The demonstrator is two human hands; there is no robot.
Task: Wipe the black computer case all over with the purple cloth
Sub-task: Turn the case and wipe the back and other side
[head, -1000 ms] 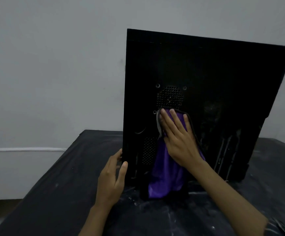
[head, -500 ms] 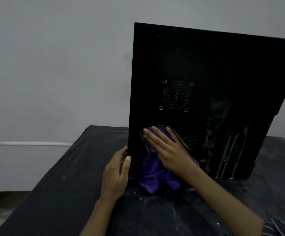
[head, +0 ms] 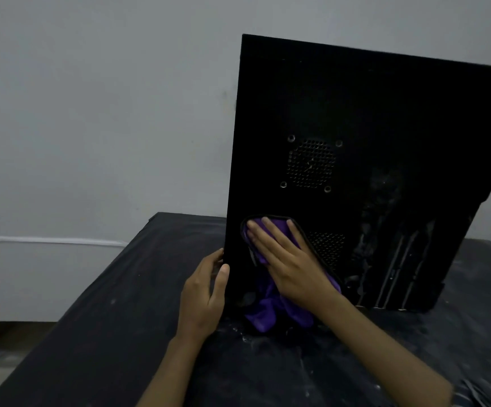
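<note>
The black computer case stands upright on the table, its vented rear panel facing me. My right hand lies flat with straight fingers on the purple cloth, pressing it against the lower left part of the panel. The cloth's loose end hangs down to the table below my palm. My left hand grips the case's left edge low down, thumb on the front face and fingers round the side.
The table is covered in a black sheet with white dust specks near the case. A plain grey wall is behind, with a white strip low on the left. Floor shows at the lower left.
My right hand has slid the cloth down and to the left, from just under the round fan grille to the lower left part. My left hand keeps its grip on the edge.
</note>
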